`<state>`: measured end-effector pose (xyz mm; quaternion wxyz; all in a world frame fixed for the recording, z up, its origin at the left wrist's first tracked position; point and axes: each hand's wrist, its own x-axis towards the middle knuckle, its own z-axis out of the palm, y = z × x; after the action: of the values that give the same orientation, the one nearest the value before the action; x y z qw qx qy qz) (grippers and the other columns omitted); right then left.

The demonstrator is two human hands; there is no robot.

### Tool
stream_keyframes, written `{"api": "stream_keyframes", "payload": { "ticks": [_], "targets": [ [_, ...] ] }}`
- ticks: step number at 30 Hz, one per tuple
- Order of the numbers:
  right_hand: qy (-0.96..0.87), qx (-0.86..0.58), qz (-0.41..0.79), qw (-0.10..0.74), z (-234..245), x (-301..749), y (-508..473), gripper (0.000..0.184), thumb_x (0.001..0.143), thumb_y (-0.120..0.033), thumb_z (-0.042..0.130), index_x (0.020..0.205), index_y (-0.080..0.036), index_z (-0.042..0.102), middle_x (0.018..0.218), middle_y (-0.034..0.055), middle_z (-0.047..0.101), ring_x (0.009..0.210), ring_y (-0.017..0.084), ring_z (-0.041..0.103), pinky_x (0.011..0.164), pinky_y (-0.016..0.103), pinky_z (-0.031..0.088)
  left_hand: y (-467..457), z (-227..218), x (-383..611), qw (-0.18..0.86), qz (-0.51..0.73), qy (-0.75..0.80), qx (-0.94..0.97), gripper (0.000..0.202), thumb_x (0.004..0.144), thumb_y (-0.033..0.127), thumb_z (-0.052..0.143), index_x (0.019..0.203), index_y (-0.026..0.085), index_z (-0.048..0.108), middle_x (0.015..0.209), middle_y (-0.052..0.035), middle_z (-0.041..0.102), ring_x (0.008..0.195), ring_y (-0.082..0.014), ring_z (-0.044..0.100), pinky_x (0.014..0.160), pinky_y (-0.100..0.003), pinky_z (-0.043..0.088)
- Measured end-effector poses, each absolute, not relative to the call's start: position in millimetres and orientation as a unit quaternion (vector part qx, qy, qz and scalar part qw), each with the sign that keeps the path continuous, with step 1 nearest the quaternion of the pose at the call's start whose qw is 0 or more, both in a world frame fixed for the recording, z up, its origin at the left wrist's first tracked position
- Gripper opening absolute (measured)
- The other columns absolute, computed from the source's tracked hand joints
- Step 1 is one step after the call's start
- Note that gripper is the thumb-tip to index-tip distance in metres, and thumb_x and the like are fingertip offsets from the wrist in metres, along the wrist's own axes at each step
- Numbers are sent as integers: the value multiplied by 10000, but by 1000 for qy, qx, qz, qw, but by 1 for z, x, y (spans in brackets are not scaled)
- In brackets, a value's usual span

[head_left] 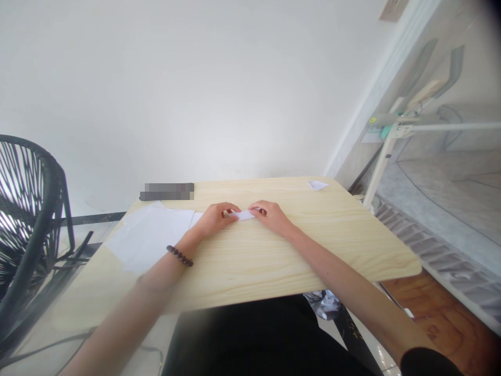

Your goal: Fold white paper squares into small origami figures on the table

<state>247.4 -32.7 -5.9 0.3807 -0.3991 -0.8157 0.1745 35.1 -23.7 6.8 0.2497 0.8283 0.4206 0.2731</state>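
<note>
A small white strip of folded paper (245, 214) lies between my hands over the middle of the wooden table (313, 250). At its left end, the fingers of my left hand (216, 218) are closed on it, thumb below and fingertips above. My right hand (271, 215) pinches the other end between thumb and fingers. The fingertips hide both ends of the strip, so its full length and folds cannot be made out. Loose white sheets of paper (152, 235) are spread to the left of my left hand, partly behind the wrist with the dark bead bracelet (179, 256).
A small folded white paper piece (317, 185) sits near the table's far right corner. At the far left edge lies a dark, pixelated long object (167, 191). A black woven chair (35, 209) stands on the left, and a white metal frame (381, 162) on the right.
</note>
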Motion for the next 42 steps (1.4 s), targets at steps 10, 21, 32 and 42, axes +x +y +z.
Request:
{"api": "stream_keyframes", "payload": {
  "ticks": [10,21,32,42],
  "targets": [
    [-856,-382,107,331,-4,247,-38,130,721,-132,467,817,-184,537,868,17,560,728,106,516,685,222,393,-23,4,37,195,287,409,844,126,717,249,491,795,183,565,802,2,594,696,-114,529,606,-203,411],
    [-838,-439,50,321,-2,248,-38,177,813,-235,413,820,-186,582,818,18,583,704,100,521,687,220,389,-20,3,32,142,273,366,878,202,759,189,428,790,203,627,959,-14,595,797,-126,556,687,-218,432],
    [-849,-436,34,295,-4,247,-40,260,722,-142,493,935,-241,604,914,3,582,817,126,535,745,240,401,-39,21,39,123,244,337,901,219,777,262,424,915,194,581,917,-41,582,782,-136,553,676,-231,436],
    [-866,-403,31,293,0,239,-46,170,771,-276,488,843,-194,618,818,24,585,758,125,511,735,269,367,-42,18,43,36,209,365,907,230,792,344,425,896,210,579,901,-33,579,855,-169,522,738,-270,421]
  ]
}}
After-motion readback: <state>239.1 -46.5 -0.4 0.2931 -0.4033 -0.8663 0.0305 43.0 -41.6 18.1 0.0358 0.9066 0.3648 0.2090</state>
